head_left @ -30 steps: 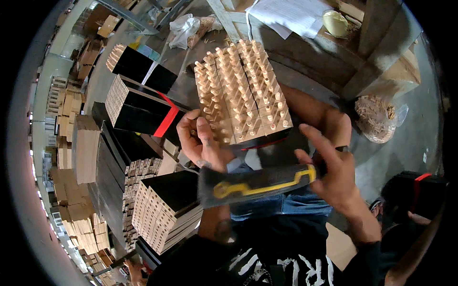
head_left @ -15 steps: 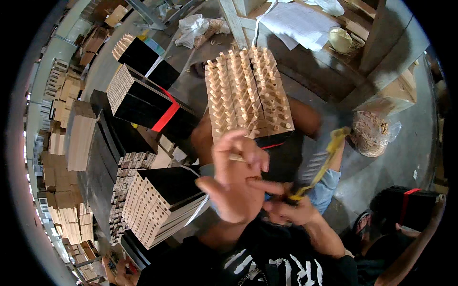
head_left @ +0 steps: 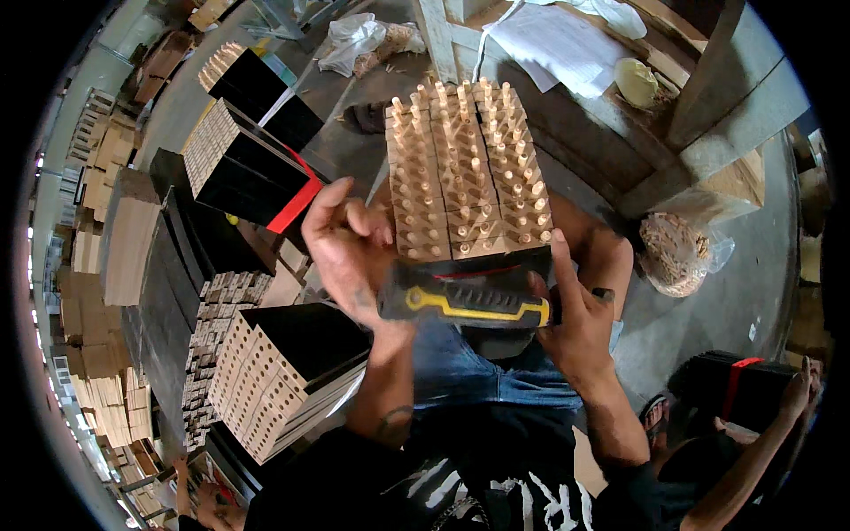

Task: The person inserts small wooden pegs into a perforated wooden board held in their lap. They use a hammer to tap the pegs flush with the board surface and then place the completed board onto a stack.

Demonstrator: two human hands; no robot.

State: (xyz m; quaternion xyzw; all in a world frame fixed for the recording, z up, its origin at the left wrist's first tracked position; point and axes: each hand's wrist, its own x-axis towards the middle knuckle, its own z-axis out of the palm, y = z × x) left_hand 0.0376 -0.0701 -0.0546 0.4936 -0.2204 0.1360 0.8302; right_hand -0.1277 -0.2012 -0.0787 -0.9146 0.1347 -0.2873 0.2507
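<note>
A pale wooden block with rows of dowels [head_left: 469,177] standing up from it rests between my legs. Its dowels lean and stand at uneven heights. My right hand [head_left: 580,323] grips one end of a black-and-yellow tool with a ribbed handle [head_left: 469,303], held crosswise in front of the block; its exact kind is unclear. The right index finger points up at the block's near right corner. My left hand [head_left: 345,243] is beside the block's near left side, fingers curled in; whatever they hold is hidden.
At left stand drilled wooden panels with black sides [head_left: 283,372] and a red-strapped stack [head_left: 252,168]. A bag of dowels [head_left: 673,252] sits on the floor at right. Papers [head_left: 558,49] lie on a wooden crate ahead. Another person's arm [head_left: 753,469] reaches a black bundle [head_left: 735,385] at lower right.
The tool has swung from upright at the right to level before the block. My left hand, which showed a dowel between its fingers, has moved left and curled more.
</note>
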